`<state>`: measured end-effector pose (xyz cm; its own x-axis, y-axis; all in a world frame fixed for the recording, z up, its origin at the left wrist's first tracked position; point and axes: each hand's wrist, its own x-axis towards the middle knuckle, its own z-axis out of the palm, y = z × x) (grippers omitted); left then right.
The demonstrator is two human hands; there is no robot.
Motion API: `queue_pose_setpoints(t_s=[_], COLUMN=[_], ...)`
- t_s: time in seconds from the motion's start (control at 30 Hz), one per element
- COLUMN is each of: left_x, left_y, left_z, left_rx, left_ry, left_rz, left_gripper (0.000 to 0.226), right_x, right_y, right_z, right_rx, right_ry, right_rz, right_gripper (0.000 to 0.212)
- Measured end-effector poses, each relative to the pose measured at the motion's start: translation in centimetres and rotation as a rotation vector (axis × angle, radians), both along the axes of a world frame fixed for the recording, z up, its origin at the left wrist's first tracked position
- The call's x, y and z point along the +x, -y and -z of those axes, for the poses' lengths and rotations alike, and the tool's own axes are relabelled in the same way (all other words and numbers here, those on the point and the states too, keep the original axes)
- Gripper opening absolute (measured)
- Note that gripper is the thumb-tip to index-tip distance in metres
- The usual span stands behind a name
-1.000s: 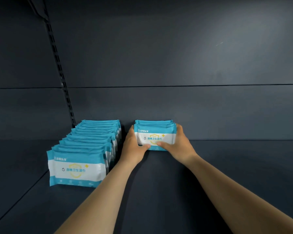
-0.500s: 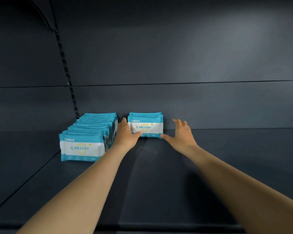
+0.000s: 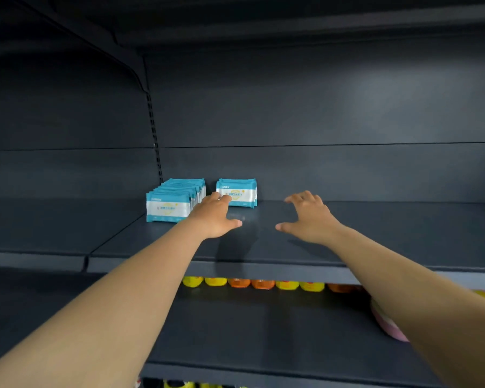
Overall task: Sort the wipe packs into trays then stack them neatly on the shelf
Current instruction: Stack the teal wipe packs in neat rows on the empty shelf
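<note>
Two rows of blue-and-white plastic wipe packs stood upright at the back of a dark grey metal shelf (image 3: 375,236) as a person reached in with both bare arms. The longer row of wipe packs (image 3: 174,201) ran from the back panel toward the front edge beside the slotted upright (image 3: 155,141); the shorter row of wipe packs (image 3: 236,192), only a few packs deep, stood just to its right, apart from it by a narrow gap. Judging by the bare run of shelf to the right, the stacking appeared well begun but far from finished, and no tray was in view. The left hand (image 3: 214,217) hovered palm down in front of the gap between the rows, its fingers loosely extended and its thumb stuck out to the right; its fingertips overlapped the lower left corner of the shorter row in the view, though whether they touched the pack could not be told. The right hand (image 3: 308,217) hung palm down over bare shelf, well clear of the packs, fingers spread and slightly curled, gripping nothing. Beneath the shelf's front lip, a line of yellow and orange bottle tops (image 3: 252,284) showed on a lower level, with a pink rounded object (image 3: 389,326) partly hidden behind the right forearm.
</note>
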<state>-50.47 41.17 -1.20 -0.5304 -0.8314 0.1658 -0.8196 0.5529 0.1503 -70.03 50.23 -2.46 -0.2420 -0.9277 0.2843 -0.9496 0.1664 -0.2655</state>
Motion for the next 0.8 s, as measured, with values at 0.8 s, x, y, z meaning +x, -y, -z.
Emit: queue_pose_setpoints(t_s=[0.8], left_x=[4.8], left_y=[-19.6], left_z=[26.7], left_rx=[0.393], left_ry=[0.149], left_rz=[0.013], left_gripper=[0.064], right_x=[5.6], right_y=[-22.0], right_z=[25.1], right_rx=[0.415], right_ry=[0.064], right_rz=[0.012], right_gripper=[0.068])
